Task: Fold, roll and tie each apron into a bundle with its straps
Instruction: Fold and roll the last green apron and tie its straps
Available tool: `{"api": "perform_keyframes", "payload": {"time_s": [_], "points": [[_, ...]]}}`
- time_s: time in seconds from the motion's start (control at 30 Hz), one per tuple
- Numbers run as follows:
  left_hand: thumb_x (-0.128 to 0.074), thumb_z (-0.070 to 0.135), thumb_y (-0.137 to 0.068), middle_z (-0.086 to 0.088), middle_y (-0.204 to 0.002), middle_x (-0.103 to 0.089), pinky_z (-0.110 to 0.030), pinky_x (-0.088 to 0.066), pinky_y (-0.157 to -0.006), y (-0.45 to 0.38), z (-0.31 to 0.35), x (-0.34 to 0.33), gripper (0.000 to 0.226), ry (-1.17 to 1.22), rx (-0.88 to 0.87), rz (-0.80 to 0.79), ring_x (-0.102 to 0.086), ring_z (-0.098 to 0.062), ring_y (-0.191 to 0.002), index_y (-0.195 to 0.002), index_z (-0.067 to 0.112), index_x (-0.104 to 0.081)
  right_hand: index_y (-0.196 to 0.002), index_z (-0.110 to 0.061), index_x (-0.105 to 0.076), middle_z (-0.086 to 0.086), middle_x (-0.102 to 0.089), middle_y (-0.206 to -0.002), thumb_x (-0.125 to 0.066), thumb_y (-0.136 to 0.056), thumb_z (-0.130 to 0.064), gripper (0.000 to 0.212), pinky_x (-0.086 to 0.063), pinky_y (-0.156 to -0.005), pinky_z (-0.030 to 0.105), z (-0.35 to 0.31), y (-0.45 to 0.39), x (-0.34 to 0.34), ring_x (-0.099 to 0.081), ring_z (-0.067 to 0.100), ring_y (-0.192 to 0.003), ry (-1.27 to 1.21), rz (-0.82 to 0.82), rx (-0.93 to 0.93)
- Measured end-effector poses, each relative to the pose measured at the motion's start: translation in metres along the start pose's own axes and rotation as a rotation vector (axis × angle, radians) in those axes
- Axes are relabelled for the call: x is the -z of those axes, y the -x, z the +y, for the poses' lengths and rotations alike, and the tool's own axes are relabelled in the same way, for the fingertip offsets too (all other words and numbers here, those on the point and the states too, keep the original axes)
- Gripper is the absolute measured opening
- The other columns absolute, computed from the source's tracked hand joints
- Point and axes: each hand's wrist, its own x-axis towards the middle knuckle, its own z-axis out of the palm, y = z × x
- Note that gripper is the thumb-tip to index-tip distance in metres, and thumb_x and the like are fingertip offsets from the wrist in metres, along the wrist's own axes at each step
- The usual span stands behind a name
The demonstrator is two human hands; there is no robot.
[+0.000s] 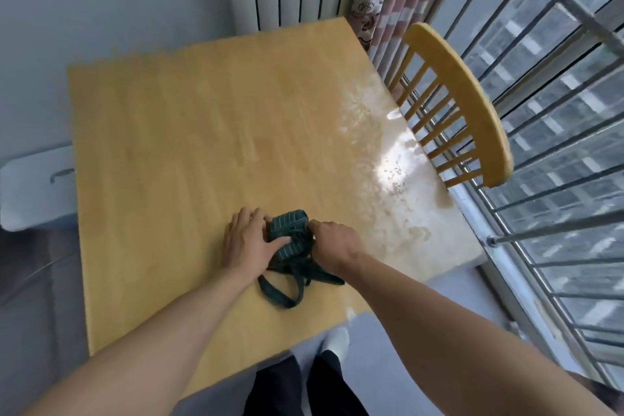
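A dark green striped apron (289, 236), rolled into a small bundle, sits on the wooden table (189, 132) near its front edge. The left hand (248, 239) lies against the bundle's left side, fingers fairly straight, thumb pressed across the roll; the fingertips are hidden behind the cloth. The right hand (332, 239) is at the bundle's right side with its fingers curled down, and they seem to pinch the cloth or a strap, though the knuckles hide exactly what they hold. Loose straps (287, 284) trail from under the bundle toward the table's front edge, one forming a loop; where they join the roll is covered by the wrists. A wooden chair (472, 101) stands at the table's right side, its seat hidden by the tabletop.
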Motion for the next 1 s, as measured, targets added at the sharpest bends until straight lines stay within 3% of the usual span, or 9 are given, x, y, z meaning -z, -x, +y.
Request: {"api": "perform_keyframes", "payload": {"time_s": [0.1,0.17,0.27,0.33,0.47,0.6,0.73,0.87,1.0], "points": [[-0.082,0.018,-0.084,0.001,-0.101,-0.061,-0.038,-0.050,-0.090,-0.008,0.003,-0.008,0.030,0.058,-0.373,-0.001,-0.054,-0.021,-0.100,-0.112,0.017,-0.071,-0.114,-0.018,-0.059,0.008,-0.070,-0.098,-0.044,-0.097,-0.018,0.023,-0.041,-0.062,0.037,0.004,0.004,-0.008,-0.058,0.033,-0.079,-0.061,0.028,-0.057],[-0.075,0.008,-0.089,-0.002,-0.095,-0.066,-0.044,-0.054,-0.084,-0.013,0.009,-0.009,0.015,0.121,-0.473,-0.076,-0.057,-0.021,-0.096,-0.104,0.010,-0.075,-0.115,-0.019,-0.061,0.008,-0.071,-0.103,-0.044,-0.101,-0.018,0.022,-0.044,-0.066,0.038,0.010,0.007,-0.011,-0.061,0.033,-0.088,-0.133,0.015,-0.069],[-0.060,0.014,-0.099,-0.001,-0.096,-0.063,-0.040,-0.051,-0.085,-0.017,0.022,-0.004,0.006,0.130,-0.389,-0.142,-0.056,-0.021,-0.097,-0.100,0.012,-0.066,-0.125,-0.020,-0.063,0.002,-0.070,-0.118,-0.051,-0.104,-0.023,0.024,-0.048,-0.081,0.037,0.021,0.013,-0.011,-0.063,0.028,-0.103,-0.338,-0.057,-0.093],[-0.046,0.022,-0.106,-0.003,-0.098,-0.058,-0.039,-0.050,-0.079,-0.018,0.033,0.000,0.008,0.117,-0.229,-0.181,-0.056,-0.023,-0.091,-0.105,0.016,-0.052,-0.134,-0.021,-0.060,-0.004,-0.066,-0.128,-0.053,-0.101,-0.016,0.034,-0.050,-0.091,0.035,0.028,0.019,-0.008,-0.065,0.022,-0.108,-0.527,-0.123,-0.103],[-0.041,0.035,-0.107,-0.002,-0.092,-0.063,-0.044,-0.053,-0.068,-0.027,0.037,0.000,0.015,0.208,-0.001,-0.204,-0.062,-0.024,-0.078,-0.102,0.021,-0.043,-0.131,-0.015,-0.061,0.001,-0.067,-0.131,-0.033,-0.103,0.000,0.043,-0.056,-0.093,0.033,0.038,0.031,-0.011,-0.068,0.020,-0.109,-1.007,-0.156,-0.212],[-0.051,0.035,-0.104,0.003,-0.086,-0.068,-0.036,-0.051,-0.061,-0.027,0.036,-0.007,0.015,0.305,0.071,-0.147,-0.063,-0.020,-0.075,-0.096,0.022,-0.051,-0.121,-0.020,-0.070,-0.009,-0.074,-0.113,-0.049,-0.104,-0.008,0.029,-0.054,-0.097,0.045,0.046,0.028,-0.023,-0.069,0.017,-0.106,-0.800,-0.010,-0.130],[-0.047,0.031,-0.104,0.009,-0.076,-0.071,-0.033,-0.050,-0.056,-0.030,0.043,-0.008,0.026,0.419,0.178,-0.130,-0.064,-0.016,-0.065,-0.085,0.024,-0.063,-0.118,-0.021,-0.075,-0.008,-0.077,-0.107,-0.056,-0.105,-0.021,0.023,-0.053,-0.090,0.031,0.039,0.024,-0.011,-0.069,0.011,-0.100,-0.612,0.134,-0.117],[-0.037,0.029,-0.107,0.006,-0.080,-0.071,-0.037,-0.056,-0.067,-0.028,0.049,-0.007,0.035,0.403,0.210,-0.163,-0.066,-0.016,-0.074,-0.088,0.025,-0.067,-0.111,-0.026,-0.080,-0.011,-0.074,-0.095,-0.064,-0.099,-0.036,0.022,-0.039,-0.066,0.009,0.034,0.020,-0.008,-0.058,0.002,-0.073,-0.427,0.251,0.023],[-0.033,0.044,-0.108,0.002,-0.065,-0.071,-0.030,-0.047,-0.056,-0.039,0.052,-0.004,0.056,0.471,0.326,-0.133,-0.067,-0.016,-0.065,-0.075,0.021,-0.071,-0.101,-0.027,-0.082,-0.012,-0.067,-0.092,-0.076,-0.091,-0.031,0.012,-0.052,-0.068,0.020,0.038,0.016,-0.007,-0.060,0.004,-0.072,-0.335,0.354,0.139]]}}
